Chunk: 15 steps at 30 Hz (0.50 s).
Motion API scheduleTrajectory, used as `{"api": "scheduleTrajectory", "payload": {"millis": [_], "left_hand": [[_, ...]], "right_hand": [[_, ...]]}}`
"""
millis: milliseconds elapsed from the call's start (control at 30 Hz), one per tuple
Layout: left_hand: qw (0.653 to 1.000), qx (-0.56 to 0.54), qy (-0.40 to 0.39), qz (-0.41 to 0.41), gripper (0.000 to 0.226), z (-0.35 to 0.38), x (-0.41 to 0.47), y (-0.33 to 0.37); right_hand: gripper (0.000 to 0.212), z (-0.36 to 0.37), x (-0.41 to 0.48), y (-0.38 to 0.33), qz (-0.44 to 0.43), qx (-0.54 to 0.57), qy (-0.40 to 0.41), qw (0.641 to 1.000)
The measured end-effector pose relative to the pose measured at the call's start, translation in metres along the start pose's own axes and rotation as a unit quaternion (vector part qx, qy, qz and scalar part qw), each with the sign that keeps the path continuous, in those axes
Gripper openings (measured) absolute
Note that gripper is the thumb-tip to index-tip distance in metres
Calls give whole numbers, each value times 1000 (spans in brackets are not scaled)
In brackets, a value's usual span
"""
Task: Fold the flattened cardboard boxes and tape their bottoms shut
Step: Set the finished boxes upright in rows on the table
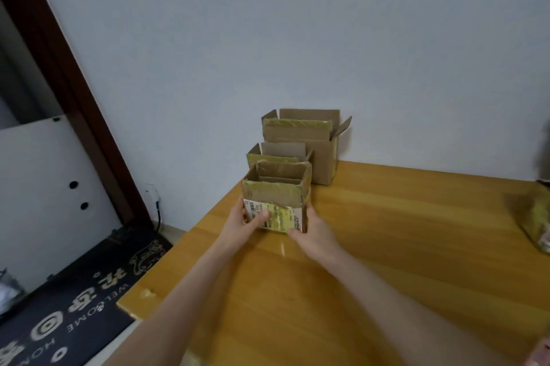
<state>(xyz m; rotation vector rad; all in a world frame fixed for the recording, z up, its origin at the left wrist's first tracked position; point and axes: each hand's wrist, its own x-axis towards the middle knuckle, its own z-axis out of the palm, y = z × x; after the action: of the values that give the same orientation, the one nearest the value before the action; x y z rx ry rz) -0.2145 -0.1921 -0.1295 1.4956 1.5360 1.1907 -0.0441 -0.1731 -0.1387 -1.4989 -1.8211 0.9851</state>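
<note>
Both hands are holding the small box [276, 202] upright: left hand [242, 221] and right hand [312, 230] are closing their grip on its sides. Beyond the grip two boxes [300, 145] are standing; lower it flat onto the tabletop [387, 246], just before them.

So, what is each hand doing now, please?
Left hand: closed on the small cardboard box.
Right hand: holding the same box.

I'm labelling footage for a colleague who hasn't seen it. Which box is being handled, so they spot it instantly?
On the wooden table, three open boxes line up toward the wall. It is the nearest, smallest box, held between the left hand and right hand. Only it shows a white and yellow shipping label.
</note>
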Motion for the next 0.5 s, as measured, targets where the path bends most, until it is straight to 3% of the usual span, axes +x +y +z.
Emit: {"api": "scheduleTrajectory", "payload": {"millis": [333,500], "left_hand": [[1000,-20,8,-11,50,-21,45,-12],[1000,-8,20,-21,52,-23,50,-22]], "right_hand": [[90,25,45,-16,15,-5,-7,1000],[82,19,44,-13,10,8,-17,1000]]}}
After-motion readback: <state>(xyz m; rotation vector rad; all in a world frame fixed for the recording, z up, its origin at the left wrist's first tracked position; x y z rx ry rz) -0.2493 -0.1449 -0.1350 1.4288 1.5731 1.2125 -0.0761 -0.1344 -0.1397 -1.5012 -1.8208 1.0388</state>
